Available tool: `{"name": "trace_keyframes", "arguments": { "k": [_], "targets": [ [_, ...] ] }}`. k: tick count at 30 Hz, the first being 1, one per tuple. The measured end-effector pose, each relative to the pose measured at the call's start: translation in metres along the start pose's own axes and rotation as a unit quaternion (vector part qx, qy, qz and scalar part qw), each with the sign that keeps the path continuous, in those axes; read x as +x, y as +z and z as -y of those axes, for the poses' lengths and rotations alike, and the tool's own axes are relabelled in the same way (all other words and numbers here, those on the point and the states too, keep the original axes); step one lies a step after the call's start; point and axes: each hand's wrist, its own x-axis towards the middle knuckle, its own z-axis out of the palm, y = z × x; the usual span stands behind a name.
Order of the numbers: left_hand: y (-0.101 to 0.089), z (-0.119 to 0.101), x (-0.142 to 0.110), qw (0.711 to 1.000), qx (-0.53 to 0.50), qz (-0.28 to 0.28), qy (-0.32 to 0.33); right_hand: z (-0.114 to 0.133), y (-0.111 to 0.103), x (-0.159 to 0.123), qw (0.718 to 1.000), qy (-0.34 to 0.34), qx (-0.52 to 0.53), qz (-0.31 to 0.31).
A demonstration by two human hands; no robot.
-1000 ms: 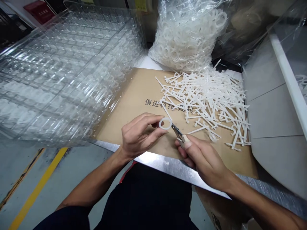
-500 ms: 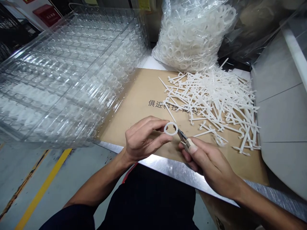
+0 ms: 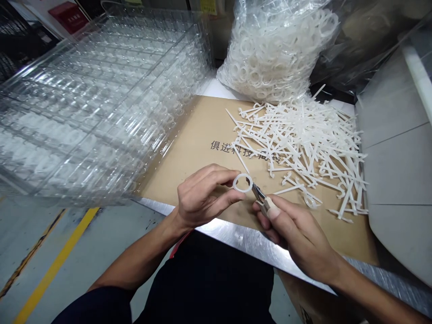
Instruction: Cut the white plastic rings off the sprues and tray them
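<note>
Between thumb and fingertips, my left hand (image 3: 205, 195) pinches a small white plastic ring (image 3: 235, 183) above the cardboard sheet. My right hand (image 3: 297, 229) is closed around a pair of nippers (image 3: 259, 193), whose metal jaws point up and left. The jaw tips meet the right side of the ring; whether they bite on it I cannot tell. A wrap covers part of my right thumb. Just beyond the hands lies a pile of white plastic sprue pieces (image 3: 303, 139).
Stacked clear plastic trays (image 3: 101, 99) holding white parts stand at the left. A clear bag of white rings (image 3: 266, 63) sits behind the pile. Brown cardboard (image 3: 182, 153) covers the metal-edged table (image 3: 236, 237). A grey panel (image 3: 398, 157) bounds the right side.
The view has shifted slightly, so most things sit a little further right. Both hands, the ring and the nippers keep nearly the same arrangement.
</note>
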Motion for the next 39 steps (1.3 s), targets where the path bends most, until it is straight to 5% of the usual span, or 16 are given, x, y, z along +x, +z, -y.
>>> {"name": "trace_keyframes", "arguments": {
  "k": [17,23,27,31,34,36,39],
  "targets": [
    [0.001,0.003,-0.001,1.0,0.011,0.006,0.0,-0.007,0.001,0.0,0.999,0.013,0.044,0.004],
    [-0.007,0.013,0.012,0.998,0.035,0.005,-0.045,-0.015,0.001,0.003,0.987,-0.088,0.122,-0.064],
    [-0.008,0.013,0.071,0.996,0.081,-0.034,-0.029,-0.014,-0.004,0.01,0.969,-0.195,0.066,-0.134],
    [0.01,0.033,0.185,0.989,0.112,-0.1,0.002,-0.018,-0.012,0.02,0.95,-0.268,-0.036,-0.157],
    [0.024,0.064,0.262,0.989,0.138,-0.044,-0.021,-0.02,-0.017,0.023,0.915,-0.341,-0.148,-0.156],
    [0.03,0.082,0.287,0.982,0.177,0.0,-0.059,-0.02,-0.017,0.023,0.876,-0.4,-0.231,-0.14],
    [0.035,0.089,0.278,0.977,0.201,0.021,-0.059,-0.02,-0.009,0.022,0.81,-0.475,-0.331,-0.096]
  ]
}}
